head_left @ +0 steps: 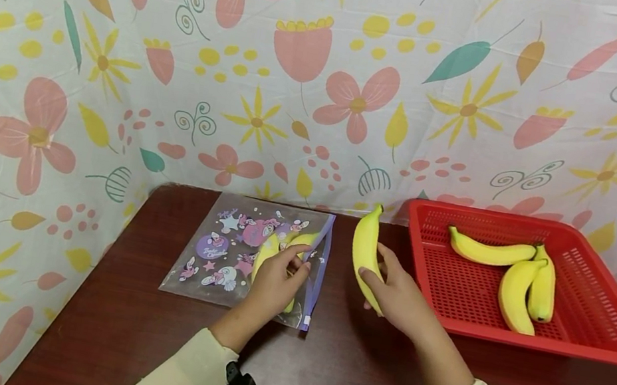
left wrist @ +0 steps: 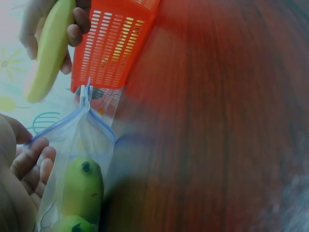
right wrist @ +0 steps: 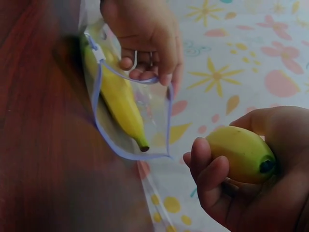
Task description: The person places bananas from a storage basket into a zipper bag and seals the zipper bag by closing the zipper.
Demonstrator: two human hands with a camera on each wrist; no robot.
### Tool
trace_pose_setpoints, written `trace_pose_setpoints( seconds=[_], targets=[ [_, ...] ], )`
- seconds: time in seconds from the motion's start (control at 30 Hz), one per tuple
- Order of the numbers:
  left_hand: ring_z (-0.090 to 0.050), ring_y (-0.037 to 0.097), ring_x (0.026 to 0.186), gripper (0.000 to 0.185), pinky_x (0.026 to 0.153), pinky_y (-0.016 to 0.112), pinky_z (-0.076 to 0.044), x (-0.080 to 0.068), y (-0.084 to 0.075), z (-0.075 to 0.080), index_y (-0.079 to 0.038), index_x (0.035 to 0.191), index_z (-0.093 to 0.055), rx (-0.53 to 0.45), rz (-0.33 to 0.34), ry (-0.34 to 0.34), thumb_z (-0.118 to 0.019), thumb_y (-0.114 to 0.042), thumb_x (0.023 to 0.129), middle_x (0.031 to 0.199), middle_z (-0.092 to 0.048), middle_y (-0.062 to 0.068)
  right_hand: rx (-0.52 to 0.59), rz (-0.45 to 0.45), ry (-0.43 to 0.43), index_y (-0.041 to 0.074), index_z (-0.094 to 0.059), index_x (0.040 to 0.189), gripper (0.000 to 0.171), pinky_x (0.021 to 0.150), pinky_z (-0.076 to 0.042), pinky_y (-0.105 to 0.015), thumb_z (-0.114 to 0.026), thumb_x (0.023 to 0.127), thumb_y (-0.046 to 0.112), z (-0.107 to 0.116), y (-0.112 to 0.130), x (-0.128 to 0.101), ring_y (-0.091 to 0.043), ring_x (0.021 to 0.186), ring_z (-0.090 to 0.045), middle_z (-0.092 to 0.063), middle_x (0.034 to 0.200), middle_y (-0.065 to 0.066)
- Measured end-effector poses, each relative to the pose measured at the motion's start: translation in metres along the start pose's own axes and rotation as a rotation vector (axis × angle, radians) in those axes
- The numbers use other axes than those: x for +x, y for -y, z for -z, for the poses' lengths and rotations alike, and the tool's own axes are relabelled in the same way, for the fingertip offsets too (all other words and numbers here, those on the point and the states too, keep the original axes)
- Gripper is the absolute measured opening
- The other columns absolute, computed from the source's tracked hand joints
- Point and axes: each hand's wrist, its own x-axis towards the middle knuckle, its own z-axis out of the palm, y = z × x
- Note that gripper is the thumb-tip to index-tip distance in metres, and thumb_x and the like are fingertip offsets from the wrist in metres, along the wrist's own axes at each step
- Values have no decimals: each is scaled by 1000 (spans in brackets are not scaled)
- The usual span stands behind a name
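pinching the zip bag mouth, left hand half-hides its bananas; right hand grips a banana

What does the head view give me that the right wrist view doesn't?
Only the head view shows the red basket with three bananas in the basket and the brown table.

Only the right wrist view shows the bag's open mouth, held up by the left hand's fingers, and the stem tip of the banana inside the bag.

Both show the left hand pinching the printed zip bag, and the right hand gripping a banana beside it.
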Motion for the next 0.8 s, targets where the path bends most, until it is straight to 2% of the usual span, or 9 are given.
trace_pose_setpoints(
  seconds=[0.17, 0.4, 0.57, 0.8],
  targets=[
    [-60, 5, 69, 33, 68, 20, -53, 0, 0, 0, -14, 128, -67, -2, 1, 2, -65, -17, 96, 80, -68, -2, 20, 21, 27, 10, -23, 157, 68, 53, -54, -36, -57, 102, 31, -9, -4, 3, -27, 66, -66, -60, 109, -19],
    [-60, 5, 69, 33, 68, 21, -53, 0, 1, 1, -13, 128, -67, -5, -2, 1, -64, -17, 96, 81, -68, -2, 32, -6, 57, 10, -27, 155, 65, 55, -54, -35, -57, 101, 32, -18, -7, 6, -23, 64, -64, -60, 112, -18],
    [-61, 6, 69, 33, 68, 21, -53, 0, 1, 1, -13, 129, -67, -2, -2, -3, -64, -17, 96, 81, -67, -2, 37, -7, 76, 10, -29, 154, 63, 55, -56, -38, -57, 101, 31, -24, -9, 6, -25, 65, -64, -61, 104, -17],
    [-60, 6, 70, 33, 69, 21, -53, 0, 0, 1, -13, 129, -66, 1, -7, 1, -63, -17, 97, 82, -66, -2, 63, -23, 103, 8, -36, 150, 59, 55, -59, -42, -59, 100, 29, -33, -12, 8, -25, 62, -63, -60, 104, -16]
  ],
)
